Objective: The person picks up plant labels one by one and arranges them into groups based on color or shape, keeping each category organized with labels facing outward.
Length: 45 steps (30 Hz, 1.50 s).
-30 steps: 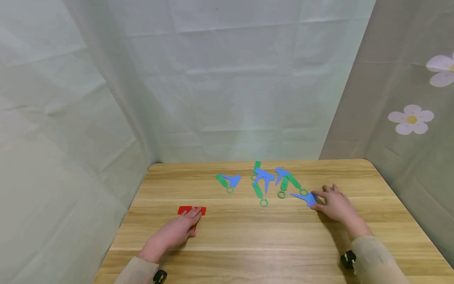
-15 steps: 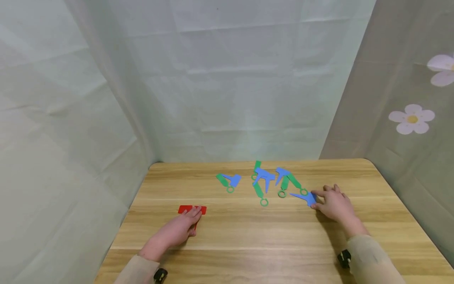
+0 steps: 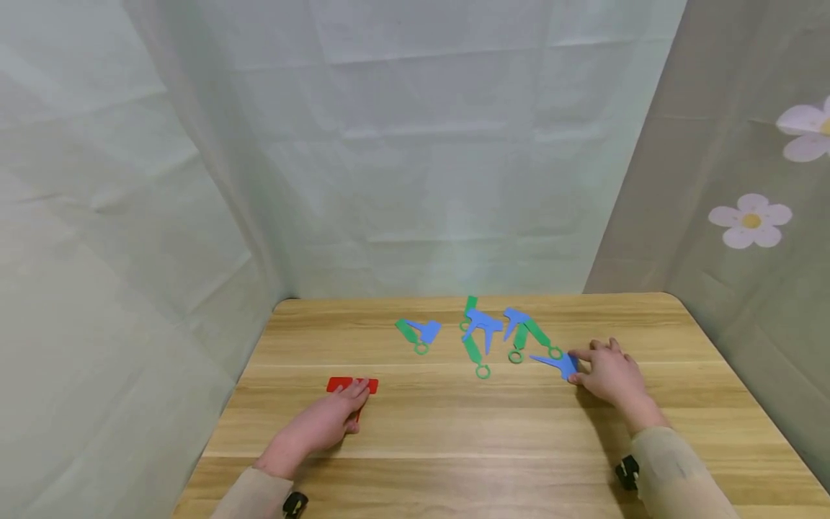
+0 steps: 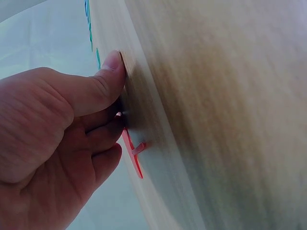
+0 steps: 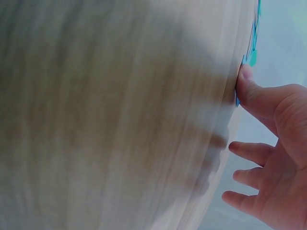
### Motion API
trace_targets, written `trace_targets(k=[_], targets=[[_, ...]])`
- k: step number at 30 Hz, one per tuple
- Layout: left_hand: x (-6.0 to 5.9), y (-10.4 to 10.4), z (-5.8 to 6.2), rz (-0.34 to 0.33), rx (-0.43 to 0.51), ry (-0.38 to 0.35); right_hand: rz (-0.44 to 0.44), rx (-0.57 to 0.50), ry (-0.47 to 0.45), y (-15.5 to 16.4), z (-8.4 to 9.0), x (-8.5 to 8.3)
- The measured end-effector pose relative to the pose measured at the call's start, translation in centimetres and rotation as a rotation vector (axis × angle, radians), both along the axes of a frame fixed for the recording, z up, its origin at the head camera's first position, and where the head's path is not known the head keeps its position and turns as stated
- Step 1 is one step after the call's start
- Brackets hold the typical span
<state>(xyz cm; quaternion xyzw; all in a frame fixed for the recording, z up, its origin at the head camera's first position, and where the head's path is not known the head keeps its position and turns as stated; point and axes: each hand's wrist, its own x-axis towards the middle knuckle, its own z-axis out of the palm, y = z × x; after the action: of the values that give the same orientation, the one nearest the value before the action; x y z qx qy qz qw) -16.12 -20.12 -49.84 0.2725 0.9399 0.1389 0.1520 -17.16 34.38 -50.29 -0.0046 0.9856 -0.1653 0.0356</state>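
Note:
In the head view my left hand (image 3: 324, 418) lies over a red T-shaped plant label (image 3: 339, 384) on the wooden table, its fingertips resting on the wide end. The label's thin stem shows by the thumb. The left wrist view has the thumb at the table surface and the red label (image 4: 130, 148) below the fingers. On the other side, my right hand (image 3: 612, 371) pinches the wide end of a blue T-shaped plant label (image 3: 568, 365) between thumb and index finger. This label lies flat, its pointed stem towards the left. The other right fingers are spread, as the right wrist view shows.
Several green ring-ended tags (image 3: 472, 349) and blue T-shaped labels (image 3: 483, 321) lie overlapping at the table's (image 3: 454, 447) back middle. A blue label (image 3: 429, 331) and a green tag (image 3: 407, 331) lie left of them. Fabric curtains (image 3: 415, 180) stand behind and beside the table.
The right forearm and sleeve have shifted slightly to the left. Both hands stay on the same labels, and the labels have not visibly moved on the table.

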Motion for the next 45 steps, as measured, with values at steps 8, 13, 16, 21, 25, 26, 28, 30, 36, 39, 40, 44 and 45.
trace_targets(k=[8,13,16,21,25,26,28,30,36,39,40,44,45], targets=[[0.0,-0.08,-0.16,-0.025,0.01,0.015,-0.008,-0.001,-0.013,0.0,-0.02,-0.02],[-0.02,-0.09,-0.18,-0.02,0.009,0.021,-0.012,-0.001,-0.018,0.03,-0.01,-0.07],[0.0,-0.11,-0.19,-0.01,0.008,0.023,-0.01,0.003,-0.011,0.05,-0.03,-0.1],[0.03,-0.11,-0.23,-0.007,0.013,0.024,-0.004,0.007,-0.007,0.06,-0.11,-0.07],[0.0,-0.09,-0.23,-0.013,0.019,0.026,-0.007,0.003,-0.009,0.07,-0.14,-0.07],[0.01,-0.1,-0.24,-0.011,0.016,0.025,-0.007,0.003,-0.009,0.07,-0.15,-0.08],[0.0,-0.07,-0.25,-0.01,0.013,0.024,-0.009,0.001,-0.01,0.07,-0.15,-0.08],[0.0,-0.03,-0.2,-0.008,0.01,0.019,-0.009,0.0,-0.009,0.06,-0.14,-0.08],[0.07,0.03,-0.02,-0.005,0.005,0.006,-0.007,-0.006,-0.005,0.05,-0.19,-0.13],[0.09,0.05,-0.03,-0.005,0.006,0.006,-0.007,-0.009,-0.001,0.05,-0.2,-0.2],[0.08,0.06,-0.04,-0.004,0.005,0.007,-0.006,-0.009,0.0,0.03,-0.19,-0.22],[0.0,0.13,-0.07,-0.001,-0.001,0.007,-0.006,-0.013,0.002,-0.08,-0.14,-0.37],[-0.04,0.15,-0.09,-0.001,-0.002,0.007,-0.005,-0.013,0.0,-0.12,-0.14,-0.4]])
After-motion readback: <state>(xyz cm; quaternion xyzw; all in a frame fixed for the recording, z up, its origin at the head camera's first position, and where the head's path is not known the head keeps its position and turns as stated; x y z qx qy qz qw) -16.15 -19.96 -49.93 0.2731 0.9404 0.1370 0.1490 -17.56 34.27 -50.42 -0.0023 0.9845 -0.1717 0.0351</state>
